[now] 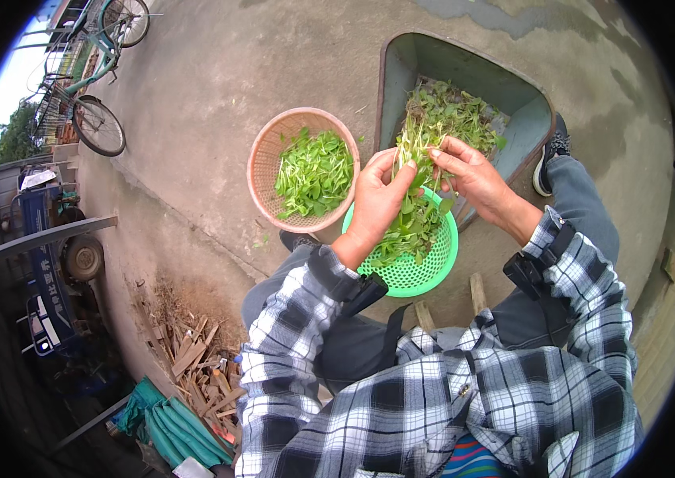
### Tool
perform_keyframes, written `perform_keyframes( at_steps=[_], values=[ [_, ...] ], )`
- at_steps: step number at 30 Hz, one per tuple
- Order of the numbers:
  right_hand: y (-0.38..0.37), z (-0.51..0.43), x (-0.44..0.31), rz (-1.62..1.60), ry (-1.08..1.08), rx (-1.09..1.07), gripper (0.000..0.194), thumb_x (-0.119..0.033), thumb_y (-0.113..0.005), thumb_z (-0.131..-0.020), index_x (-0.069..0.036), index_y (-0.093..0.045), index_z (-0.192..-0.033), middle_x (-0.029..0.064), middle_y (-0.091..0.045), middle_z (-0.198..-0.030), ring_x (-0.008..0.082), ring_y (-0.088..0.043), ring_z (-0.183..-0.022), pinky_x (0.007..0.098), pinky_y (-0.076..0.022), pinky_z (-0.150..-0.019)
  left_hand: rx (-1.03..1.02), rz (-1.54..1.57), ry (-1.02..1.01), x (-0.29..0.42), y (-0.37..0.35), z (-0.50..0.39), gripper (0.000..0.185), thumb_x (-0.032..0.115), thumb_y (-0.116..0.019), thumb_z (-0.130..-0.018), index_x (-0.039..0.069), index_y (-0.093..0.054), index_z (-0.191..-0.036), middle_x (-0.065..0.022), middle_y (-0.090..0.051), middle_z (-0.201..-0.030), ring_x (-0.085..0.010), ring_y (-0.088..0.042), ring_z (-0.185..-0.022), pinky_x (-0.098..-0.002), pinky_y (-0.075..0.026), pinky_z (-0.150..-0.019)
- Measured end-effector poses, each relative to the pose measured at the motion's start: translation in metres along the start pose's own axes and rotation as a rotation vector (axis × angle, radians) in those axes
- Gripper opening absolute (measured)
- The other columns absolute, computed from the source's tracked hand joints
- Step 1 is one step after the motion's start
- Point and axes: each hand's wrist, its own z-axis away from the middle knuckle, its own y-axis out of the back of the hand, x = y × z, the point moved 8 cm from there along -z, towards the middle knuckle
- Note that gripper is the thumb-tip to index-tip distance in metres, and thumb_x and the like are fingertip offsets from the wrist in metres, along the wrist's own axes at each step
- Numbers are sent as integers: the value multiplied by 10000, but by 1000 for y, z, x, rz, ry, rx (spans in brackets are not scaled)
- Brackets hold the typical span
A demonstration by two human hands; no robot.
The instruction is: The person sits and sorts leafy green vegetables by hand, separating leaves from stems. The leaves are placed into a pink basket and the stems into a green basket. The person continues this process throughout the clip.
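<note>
My left hand [380, 194] grips a bunch of leafy greens [414, 140], pale stems upward, above a green plastic colander [427, 278]. At the bunch's right side, my right hand [473, 179] pinches some stems between thumb and fingers. More greens with small leaves lie in the green colander, partly hidden under my hands. To the left stands a pinkish-orange plastic basket [262, 197] with loose green leaves [316, 173] inside. A metal wheelbarrow tray [463, 57] beyond my hands holds a heap of greens and stems [463, 116].
A bicycle [98, 71] stands at the upper left, with a blue three-wheeled vehicle [47, 263] below it. Split wood pieces [200, 358] and green sheeting [176, 427] lie at the lower left. My shoe [552, 152] is beside the tray on the concrete ground [206, 119].
</note>
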Motion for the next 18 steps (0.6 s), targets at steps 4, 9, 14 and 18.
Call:
perform_keyframes(
  at_steps=[4,9,14,18],
  values=[
    [-5,0,-9,-116,60,-43,223,-277,-531,-1004,-131,-542,-1172,-58,-580,-1085,44,-520,-943,240,-415,-756,32,106,8,11,1,0,223,130,-605,-945,-6,-621,-1121,-19,-658,-981,-78,-609,-883,-242,-519,-741],
    [-10,5,-16,-210,17,-54,236,-293,-594,-970,-134,-539,-1136,-19,-582,-1099,79,-543,-984,265,-435,-814,-18,105,57,9,-10,0,174,132,-611,-935,23,-652,-1065,3,-653,-962,-51,-573,-817,-214,-466,-745],
    [-7,6,-14,-290,-17,31,251,-207,-630,-939,-105,-543,-1152,9,-607,-1122,105,-568,-1054,303,-470,-887,-12,34,44,8,-11,-1,161,109,-608,-924,22,-660,-1049,12,-658,-923,-47,-570,-816,-215,-463,-737],
    [3,1,-11,-339,15,110,233,-183,-614,-923,-92,-554,-1130,8,-607,-1023,116,-577,-898,289,-490,-820,83,121,-6,14,-5,-5,167,127,-580,-942,17,-638,-1054,-24,-669,-961,-77,-609,-828,-230,-499,-755]
  ],
)
